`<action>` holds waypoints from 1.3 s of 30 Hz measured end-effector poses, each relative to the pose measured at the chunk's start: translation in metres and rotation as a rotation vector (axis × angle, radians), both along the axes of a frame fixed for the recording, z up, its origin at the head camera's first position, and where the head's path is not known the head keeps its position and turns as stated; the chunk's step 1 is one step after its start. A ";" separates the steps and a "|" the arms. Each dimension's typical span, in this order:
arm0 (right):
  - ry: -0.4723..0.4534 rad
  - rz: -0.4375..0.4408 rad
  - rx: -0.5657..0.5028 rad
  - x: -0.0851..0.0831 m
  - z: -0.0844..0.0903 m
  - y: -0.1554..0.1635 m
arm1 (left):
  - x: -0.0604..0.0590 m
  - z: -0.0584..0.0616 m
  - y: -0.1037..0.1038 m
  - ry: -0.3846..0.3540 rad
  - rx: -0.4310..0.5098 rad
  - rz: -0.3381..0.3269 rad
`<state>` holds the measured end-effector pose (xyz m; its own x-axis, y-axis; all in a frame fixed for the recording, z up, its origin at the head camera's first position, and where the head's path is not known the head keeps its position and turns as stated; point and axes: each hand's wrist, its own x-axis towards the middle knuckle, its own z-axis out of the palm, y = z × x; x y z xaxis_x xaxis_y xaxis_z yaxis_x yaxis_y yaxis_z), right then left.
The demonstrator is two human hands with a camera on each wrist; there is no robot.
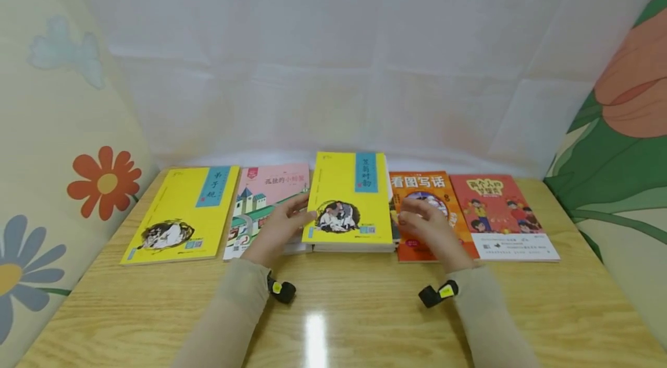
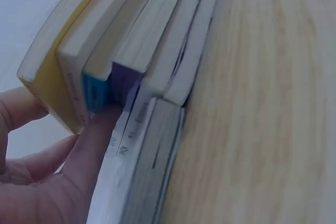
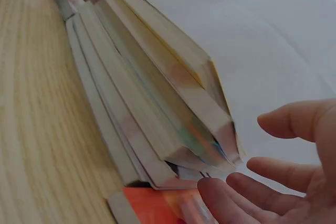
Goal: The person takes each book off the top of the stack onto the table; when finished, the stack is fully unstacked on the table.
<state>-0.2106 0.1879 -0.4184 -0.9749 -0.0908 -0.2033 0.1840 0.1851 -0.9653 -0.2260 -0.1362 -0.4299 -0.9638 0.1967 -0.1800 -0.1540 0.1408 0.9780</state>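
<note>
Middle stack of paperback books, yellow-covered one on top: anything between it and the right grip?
Nothing visible. The right grip is beside the middle stack; the flat orange-covered book lies below it, not between. Can't tell whether grip and stack touch.

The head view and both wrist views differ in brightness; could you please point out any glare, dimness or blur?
Head: white glare streak on the table; left wrist: dim, bluish, spine lettering on the book stack unreadably soft; right wrist: dim, page edges slightly blurred.
</note>
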 end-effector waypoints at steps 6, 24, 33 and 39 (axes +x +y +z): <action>0.025 0.025 0.098 0.004 -0.005 -0.010 | -0.002 -0.004 -0.010 -0.063 0.104 -0.038; 0.055 0.018 0.132 0.008 -0.011 -0.016 | 0.017 0.013 -0.038 -0.013 0.042 -0.095; 0.011 0.047 0.101 0.003 -0.011 -0.017 | 0.053 0.027 -0.080 0.039 0.077 0.016; 0.029 0.036 0.123 0.001 -0.010 -0.015 | 0.088 0.028 -0.128 0.057 0.151 0.054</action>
